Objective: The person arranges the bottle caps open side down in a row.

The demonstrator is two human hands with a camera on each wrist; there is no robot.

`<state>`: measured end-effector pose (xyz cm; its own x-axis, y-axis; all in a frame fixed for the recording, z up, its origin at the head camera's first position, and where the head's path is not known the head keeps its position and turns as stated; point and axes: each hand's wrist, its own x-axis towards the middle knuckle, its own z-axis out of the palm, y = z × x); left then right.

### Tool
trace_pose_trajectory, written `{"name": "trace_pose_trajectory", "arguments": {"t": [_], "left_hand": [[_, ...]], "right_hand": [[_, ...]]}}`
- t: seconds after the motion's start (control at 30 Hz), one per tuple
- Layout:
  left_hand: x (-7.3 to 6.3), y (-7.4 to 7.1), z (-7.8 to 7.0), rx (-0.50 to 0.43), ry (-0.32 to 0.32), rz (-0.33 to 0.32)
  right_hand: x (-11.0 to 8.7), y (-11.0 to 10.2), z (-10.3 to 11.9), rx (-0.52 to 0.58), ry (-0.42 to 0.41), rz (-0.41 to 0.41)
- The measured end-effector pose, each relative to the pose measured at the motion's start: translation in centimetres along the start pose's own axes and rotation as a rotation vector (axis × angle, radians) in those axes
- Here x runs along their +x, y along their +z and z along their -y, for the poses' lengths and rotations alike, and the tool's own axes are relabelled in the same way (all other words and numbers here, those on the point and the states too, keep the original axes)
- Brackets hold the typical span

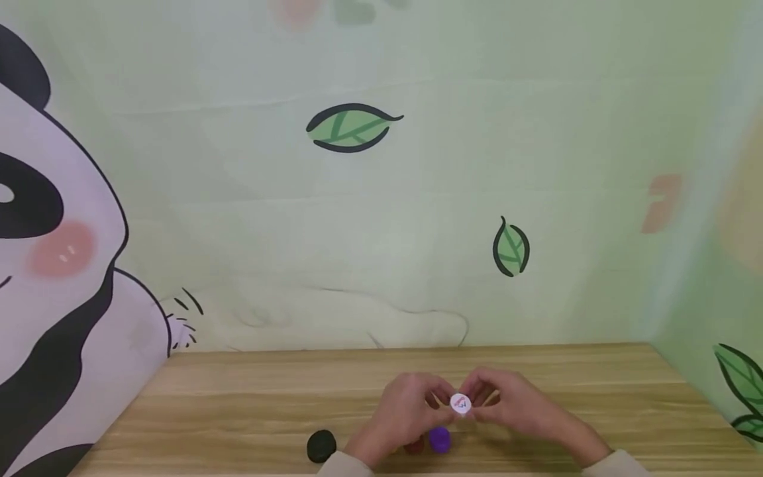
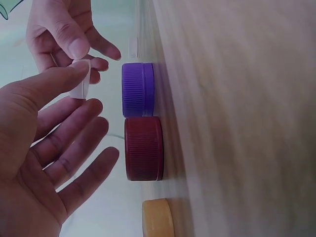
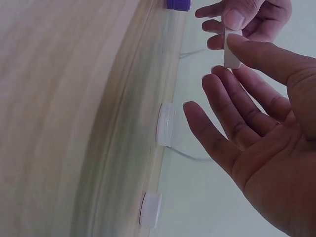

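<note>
Between my two hands, a small white bottle cap [image 1: 460, 403] with a red and dark print on its top is held above the table. My left hand [image 1: 408, 409] pinches one side of it with thumb and fingertip. From the other side, my right hand [image 1: 517, 405] pinches it the same way. The left wrist view shows the cap edge-on [image 2: 82, 80], other fingers spread loosely. Below the hands stand a purple cap [image 2: 138, 90] and a dark red cap [image 2: 144, 149], side by side. A yellow-orange cap [image 2: 158, 218] stands beyond the red one.
A black cap [image 1: 322, 446] lies left of my left hand on the wooden table [image 1: 256, 391]. Two white caps, one ribbed [image 3: 166, 124] and one smoother [image 3: 150, 210], stand under my right hand. A printed panda and leaf backdrop [image 1: 417, 199] rises behind the table.
</note>
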<state>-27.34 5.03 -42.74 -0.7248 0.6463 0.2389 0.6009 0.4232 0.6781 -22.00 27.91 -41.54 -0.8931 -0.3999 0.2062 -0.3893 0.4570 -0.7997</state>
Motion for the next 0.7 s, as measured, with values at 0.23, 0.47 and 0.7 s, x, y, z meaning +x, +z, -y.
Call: {"name": "trace_pose_trajectory", "arguments": {"t": [0.23, 0.47, 0.7], "left_hand": [[-0.3, 0.3, -0.3, -0.028, -0.022, 0.042], [0.1, 0.9, -0.2, -0.018, 0.023, 0.107], [-0.2, 0.8, 0.3, 0.011, 0.106, 0.116]], "right_hand": [[-0.2, 0.2, -0.2, -0.005, 0.029, 0.03], [-0.7, -0.1, -1.2, -0.015, -0.011, 0.064], [-0.6, 0.4, -1.2, 0.001, -0.006, 0.112]]}}
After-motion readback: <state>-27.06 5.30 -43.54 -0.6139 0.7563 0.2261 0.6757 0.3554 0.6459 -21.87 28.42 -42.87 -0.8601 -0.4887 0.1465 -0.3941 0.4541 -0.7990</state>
